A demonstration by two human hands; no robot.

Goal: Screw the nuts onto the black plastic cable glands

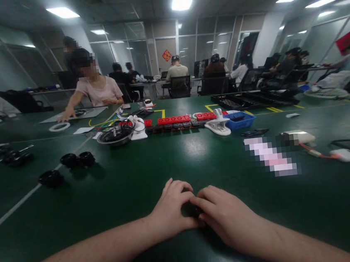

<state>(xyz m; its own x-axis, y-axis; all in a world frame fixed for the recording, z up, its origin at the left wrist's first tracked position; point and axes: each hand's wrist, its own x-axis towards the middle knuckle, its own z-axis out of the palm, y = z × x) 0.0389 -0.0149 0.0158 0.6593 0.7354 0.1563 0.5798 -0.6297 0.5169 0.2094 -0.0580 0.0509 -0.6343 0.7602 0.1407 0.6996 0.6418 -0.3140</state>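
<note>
Our left hand [172,207] and right hand [232,214] pinch a black part [192,209] together. Below lies our green tabletop [142,172].

At six o'clock, our bare left hand [174,207] and right hand [229,215] mostly hide a small dark object [193,209].

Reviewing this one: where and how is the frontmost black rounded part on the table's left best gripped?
Probably pinched across opposite sides of its rounded body, the left hand coming from the near right. The frontmost black rounded part sits low on the green tabletop, apart from the black pair behind it and to its right, so its near side looks reachable.
</note>
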